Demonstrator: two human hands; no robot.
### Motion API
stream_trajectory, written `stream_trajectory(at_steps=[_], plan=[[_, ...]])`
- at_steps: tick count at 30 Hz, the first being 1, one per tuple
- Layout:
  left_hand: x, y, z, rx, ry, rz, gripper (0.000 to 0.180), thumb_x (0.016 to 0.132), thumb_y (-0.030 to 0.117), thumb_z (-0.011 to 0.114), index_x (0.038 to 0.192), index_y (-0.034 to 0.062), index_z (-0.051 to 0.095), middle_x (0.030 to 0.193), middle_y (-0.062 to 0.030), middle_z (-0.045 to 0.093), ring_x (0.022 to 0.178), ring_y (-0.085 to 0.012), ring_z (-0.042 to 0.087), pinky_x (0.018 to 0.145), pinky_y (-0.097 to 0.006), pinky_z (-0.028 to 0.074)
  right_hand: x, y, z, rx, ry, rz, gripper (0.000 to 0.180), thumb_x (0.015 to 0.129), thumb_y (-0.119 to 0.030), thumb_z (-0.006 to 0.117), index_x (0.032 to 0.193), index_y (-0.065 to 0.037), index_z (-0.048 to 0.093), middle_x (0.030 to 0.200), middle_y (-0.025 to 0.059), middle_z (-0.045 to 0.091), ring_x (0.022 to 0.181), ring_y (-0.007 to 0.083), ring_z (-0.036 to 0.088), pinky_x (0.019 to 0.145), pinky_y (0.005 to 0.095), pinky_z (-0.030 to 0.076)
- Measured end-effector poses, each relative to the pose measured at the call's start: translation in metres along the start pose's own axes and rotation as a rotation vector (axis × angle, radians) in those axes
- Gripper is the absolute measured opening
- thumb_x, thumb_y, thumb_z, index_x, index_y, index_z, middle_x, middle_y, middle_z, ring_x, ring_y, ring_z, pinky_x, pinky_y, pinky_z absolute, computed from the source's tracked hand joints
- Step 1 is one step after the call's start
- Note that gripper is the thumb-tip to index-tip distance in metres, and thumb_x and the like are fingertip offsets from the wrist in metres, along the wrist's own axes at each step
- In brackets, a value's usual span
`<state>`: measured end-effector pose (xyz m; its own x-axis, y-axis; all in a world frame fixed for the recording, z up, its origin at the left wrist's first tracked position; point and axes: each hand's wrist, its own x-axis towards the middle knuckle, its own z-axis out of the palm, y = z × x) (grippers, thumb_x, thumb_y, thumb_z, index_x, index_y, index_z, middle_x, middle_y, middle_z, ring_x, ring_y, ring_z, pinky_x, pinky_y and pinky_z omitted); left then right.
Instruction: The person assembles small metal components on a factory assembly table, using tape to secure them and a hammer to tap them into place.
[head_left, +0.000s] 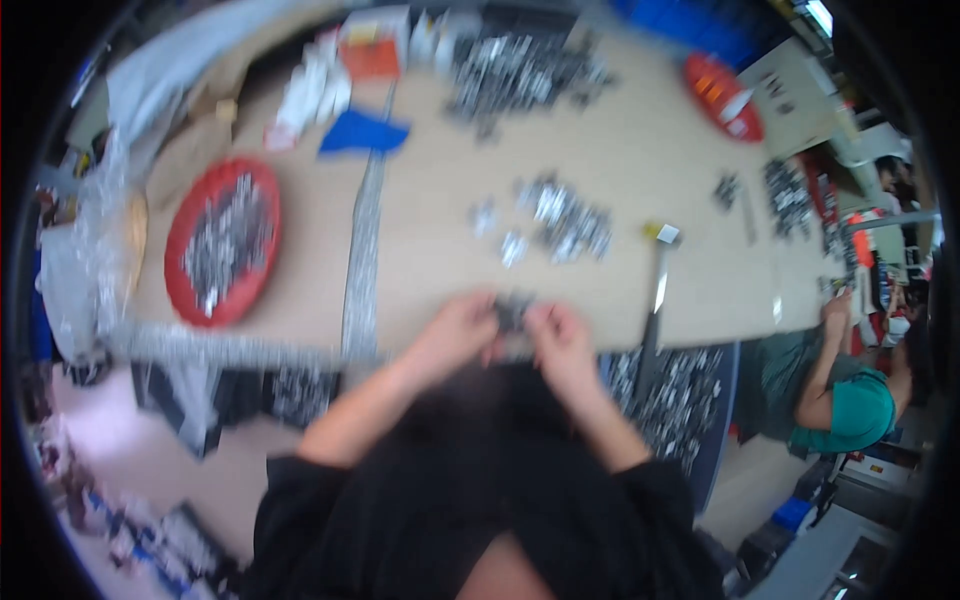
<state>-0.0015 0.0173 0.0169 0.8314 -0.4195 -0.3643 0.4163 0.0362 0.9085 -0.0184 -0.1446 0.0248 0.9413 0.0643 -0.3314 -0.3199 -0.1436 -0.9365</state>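
Observation:
At the table's near edge, my left hand (465,325) and my right hand (562,340) are closed on opposite sides of a small dark grey metal part (513,312). Motion blur hides its exact shape. Beyond my hands lies a loose pile of shiny silver metal pieces (570,220), with a few single ones to its left. A hammer (660,285) with a dark handle rests to the right of my right hand, its handle reaching over the table edge.
A red basket (177,262) of metal pieces stands at left, near a blue cloth (362,134). Farther back is a large heap of grey parts (520,75). Another red basket (752,122) sits at far right. A bin of parts (680,400) is below the edge. A person in green (862,410) works at right.

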Motion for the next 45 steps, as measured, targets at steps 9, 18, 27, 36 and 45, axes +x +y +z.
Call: stream_trajectory(at_steps=[9,18,27,36,45], plan=[[0.004,-0.008,-0.015,0.077,-0.109,-0.059,0.01,0.076,0.007,0.043,0.074,0.0005,0.051,0.057,-0.0023,0.05,0.047,-0.006,0.047,0.042,-0.019,0.036,0.006,0.018,0.002,0.058,-0.092,-0.176,0.016,0.086,-0.02,0.051,0.086,-0.004,0.052,0.067,-0.0031,0.051,0.051,0.0017,0.041,0.044,0.0166,0.033],[0.012,-0.011,-0.015,0.059,-0.09,0.011,0.012,0.078,0.012,0.047,0.072,0.0032,0.053,0.056,0.0001,0.047,0.046,-0.0059,0.042,0.04,-0.02,0.031,0.013,0.014,-0.001,0.158,-0.176,-0.112,0.011,0.085,-0.014,0.053,0.085,-0.003,0.053,0.069,-0.0035,0.051,0.059,0.0016,0.042,0.051,0.0164,0.034],[0.002,0.001,-0.003,0.014,-0.05,-0.011,0.012,0.079,0.004,0.04,0.079,0.0008,0.052,0.059,-0.0012,0.05,0.046,-0.0059,0.046,0.045,-0.019,0.039,0.003,0.012,0.002,0.175,-0.007,0.033,0.017,0.083,-0.014,0.056,0.087,0.002,0.057,0.077,0.002,0.058,0.07,0.0058,0.051,0.061,0.0197,0.041],[0.002,-0.005,0.018,0.422,0.526,0.353,0.029,0.063,0.001,0.064,0.089,-0.0011,0.05,0.074,-0.0068,0.053,0.053,-0.0102,0.049,0.047,-0.023,0.041,0.032,0.003,0.021,0.236,0.181,-0.046,0.02,0.081,-0.016,0.059,0.083,0.004,0.062,0.064,-0.0017,0.053,0.058,0.0034,0.042,0.053,0.0179,0.033],[0.001,-0.019,0.016,0.875,0.617,0.531,0.041,0.054,0.011,0.071,0.09,-0.0005,0.053,0.083,-0.0127,0.055,0.077,-0.0281,0.051,0.069,-0.037,0.043,0.025,0.013,0.009,-0.018,0.105,-0.051,0.026,0.082,-0.021,0.058,0.08,0.005,0.063,0.062,0.0029,0.056,0.056,0.0035,0.044,0.05,0.0199,0.036]])
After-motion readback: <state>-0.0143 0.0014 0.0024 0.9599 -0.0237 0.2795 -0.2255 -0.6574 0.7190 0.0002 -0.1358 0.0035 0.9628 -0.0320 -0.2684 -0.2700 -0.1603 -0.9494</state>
